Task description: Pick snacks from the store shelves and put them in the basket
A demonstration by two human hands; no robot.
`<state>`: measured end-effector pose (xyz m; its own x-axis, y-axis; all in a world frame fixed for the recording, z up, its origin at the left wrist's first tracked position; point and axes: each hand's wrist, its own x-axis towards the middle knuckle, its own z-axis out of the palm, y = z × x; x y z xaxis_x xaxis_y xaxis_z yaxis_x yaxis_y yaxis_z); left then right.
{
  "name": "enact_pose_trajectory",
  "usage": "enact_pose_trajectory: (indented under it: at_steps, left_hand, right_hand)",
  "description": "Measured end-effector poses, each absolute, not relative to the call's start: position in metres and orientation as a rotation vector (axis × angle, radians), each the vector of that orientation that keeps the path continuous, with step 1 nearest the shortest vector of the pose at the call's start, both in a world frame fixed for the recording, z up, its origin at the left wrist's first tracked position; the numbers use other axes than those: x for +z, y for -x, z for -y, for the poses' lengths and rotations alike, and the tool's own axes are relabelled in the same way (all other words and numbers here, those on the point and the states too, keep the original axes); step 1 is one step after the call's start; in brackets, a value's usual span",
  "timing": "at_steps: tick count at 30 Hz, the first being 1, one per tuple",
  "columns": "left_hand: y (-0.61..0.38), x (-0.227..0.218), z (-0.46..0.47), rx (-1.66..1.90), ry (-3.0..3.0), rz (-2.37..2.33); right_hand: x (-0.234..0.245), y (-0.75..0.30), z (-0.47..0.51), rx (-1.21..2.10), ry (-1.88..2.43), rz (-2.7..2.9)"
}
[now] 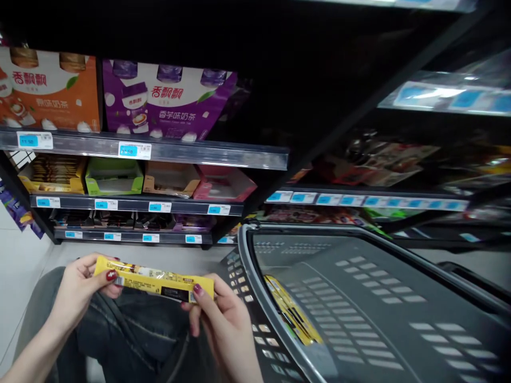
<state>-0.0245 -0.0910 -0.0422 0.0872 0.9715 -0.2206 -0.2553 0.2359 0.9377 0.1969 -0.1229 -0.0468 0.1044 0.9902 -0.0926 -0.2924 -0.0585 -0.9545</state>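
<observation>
A long, narrow yellow sachet (147,279) is stretched level above my knees, printed side up, with a dark label block near its right end. My left hand (85,282) pinches its left end between thumb and fingers. Its right end is pinched by my right hand (223,314), thumb on top. To the right stands a grey shopping basket (359,298) with slotted walls; several yellow sachets (293,314) of similar look lie inside it, with a bit of green beside them. Ahead on the shelf, a yellow box (54,175) holds a row of thin packets.
Beside the yellow box are a green box (114,176), an orange-brown box (171,178) and a pink box (225,182). Above sit an orange carton (48,90) and a purple carton (170,101). Shelf edges (179,151) carry price tags. A second shelf unit (367,201) runs behind the basket.
</observation>
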Motion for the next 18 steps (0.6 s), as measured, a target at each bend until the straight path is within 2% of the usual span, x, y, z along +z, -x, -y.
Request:
enact_pose_trajectory:
  at_steps: [8,15,18]
  left_hand:
    - [0.026,-0.049,0.09,1.196,-1.022,-1.082]
    - [0.056,-0.044,0.085,1.224,-1.862,-0.699]
    - [0.061,-0.037,0.082,1.234,-2.094,-0.582]
  right_hand:
    - [-0.056,-0.198,0.129,1.257,0.972,0.894]
    - [-0.043,-0.226,0.138,0.758,0.882,1.388]
    - [-0.04,-0.234,0.141,0.639,0.832,1.54]
